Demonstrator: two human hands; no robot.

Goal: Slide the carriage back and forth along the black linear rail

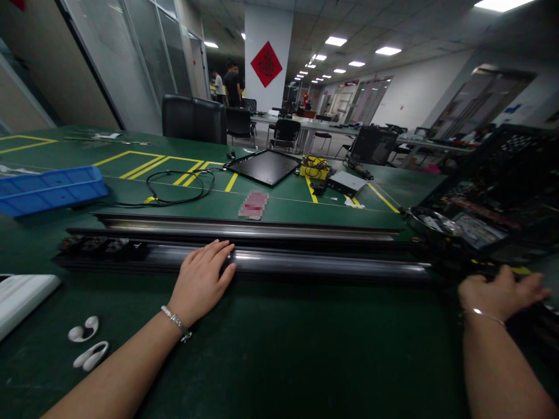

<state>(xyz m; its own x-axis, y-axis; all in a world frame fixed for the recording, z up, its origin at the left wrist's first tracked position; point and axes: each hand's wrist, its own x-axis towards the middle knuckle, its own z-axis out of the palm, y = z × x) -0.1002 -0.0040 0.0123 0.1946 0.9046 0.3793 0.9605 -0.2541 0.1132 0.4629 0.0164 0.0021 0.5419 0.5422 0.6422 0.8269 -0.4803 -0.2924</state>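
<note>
My left hand [204,278] lies on a long black metal profile [323,265], fingers stretched across its top and thumb along its near side. A tiny shiny spot shows between thumb and forefinger; I cannot make out what it is. Several dark round parts sit at the profile's left end. Behind it, parallel, runs a second black profile [279,228]. At the far right my right hand [498,295] reaches out past the profile's right end, fingers extended over a dark, cluttered area. Any small thing under those fingers is hidden.
A dark rack of parts [502,192] rises at the right beside a round tray [432,222]. White earphones [91,356] lie near my left forearm. Farther back are a blue bin [52,189], a cable [181,201], a black panel [266,167] and a grey box [347,183].
</note>
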